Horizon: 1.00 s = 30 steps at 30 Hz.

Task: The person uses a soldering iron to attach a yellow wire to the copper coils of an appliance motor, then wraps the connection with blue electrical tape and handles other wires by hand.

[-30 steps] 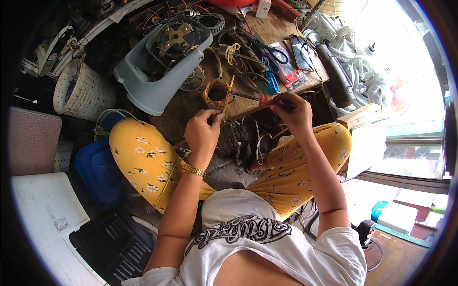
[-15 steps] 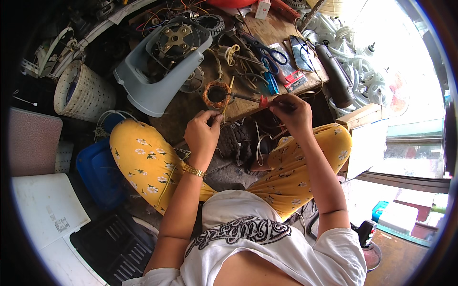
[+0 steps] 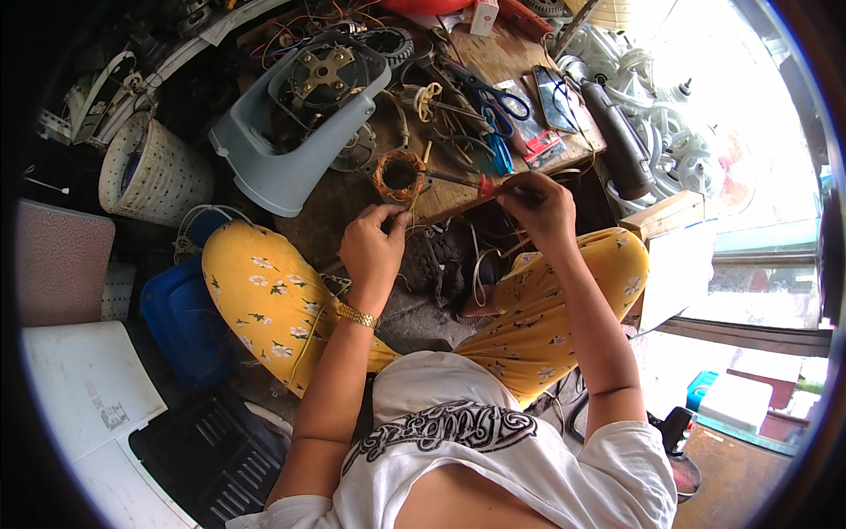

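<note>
While left grip [image 3: 374,240] pinches yellow wire [image 3: 426,157] | right grip [image 3: 543,208] holds red-handled tool [image 3: 486,184] | copper coil [image 3: 381,181] sits just beyond left grip | step: apparently working the wire; next calls for steadiness

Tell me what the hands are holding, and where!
Right hand: a rod-like tool, by the end behind its red part. Left hand: a thin yellow strand, pinched low down.

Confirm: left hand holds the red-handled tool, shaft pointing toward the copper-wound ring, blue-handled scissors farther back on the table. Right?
Wrong hand: the head view shows the right hand holding the red-handled tool. The rest stands: shaft pointing toward the copper-wound ring, blue-handled scissors farther back on the table.
</note>
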Tool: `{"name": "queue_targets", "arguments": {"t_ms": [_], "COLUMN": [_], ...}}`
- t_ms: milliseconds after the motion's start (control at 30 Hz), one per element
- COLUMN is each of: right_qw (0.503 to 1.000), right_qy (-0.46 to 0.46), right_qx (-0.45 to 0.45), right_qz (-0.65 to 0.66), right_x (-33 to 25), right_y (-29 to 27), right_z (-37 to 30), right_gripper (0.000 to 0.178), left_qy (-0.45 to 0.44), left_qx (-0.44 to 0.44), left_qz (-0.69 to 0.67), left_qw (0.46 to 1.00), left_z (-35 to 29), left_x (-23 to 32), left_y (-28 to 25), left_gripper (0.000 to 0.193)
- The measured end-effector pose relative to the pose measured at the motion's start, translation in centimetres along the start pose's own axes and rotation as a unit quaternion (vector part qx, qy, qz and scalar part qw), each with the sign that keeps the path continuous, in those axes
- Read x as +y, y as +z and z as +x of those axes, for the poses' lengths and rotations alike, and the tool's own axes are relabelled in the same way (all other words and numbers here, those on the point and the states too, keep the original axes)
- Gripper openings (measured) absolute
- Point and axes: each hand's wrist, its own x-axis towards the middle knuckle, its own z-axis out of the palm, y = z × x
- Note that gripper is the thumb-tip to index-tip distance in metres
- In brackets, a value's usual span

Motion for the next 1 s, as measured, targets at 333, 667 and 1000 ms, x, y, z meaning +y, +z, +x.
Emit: {"name": "queue_targets", "arguments": {"t_ms": [333, 667, 1000], "right_qw": [1.0, 1.0, 0.999], "right_qy": [0.014, 0.01, 0.029], "right_qx": [-0.011, -0.007, -0.015], "right_qz": [0.014, 0.003, 0.001], "right_x": [0.7, 0.3, -0.6], "right_y": [0.1, 0.1, -0.2], "right_z": [-0.2, -0.1, -0.1], "right_gripper": [0.022, 0.019, 0.02], "left_qy": [-0.001, -0.001, 0.003], "left_qx": [0.003, 0.004, 0.002], "left_qz": [-0.004, -0.005, -0.007], "left_qw": [1.0, 1.0, 1.0], "left_z": [-0.1, -0.1, -0.1], "left_x": [0.2, 0.3, 0.1], "left_y": [0.0, 0.0, 0.0], "left_gripper": [0.013, 0.013, 0.013]}}
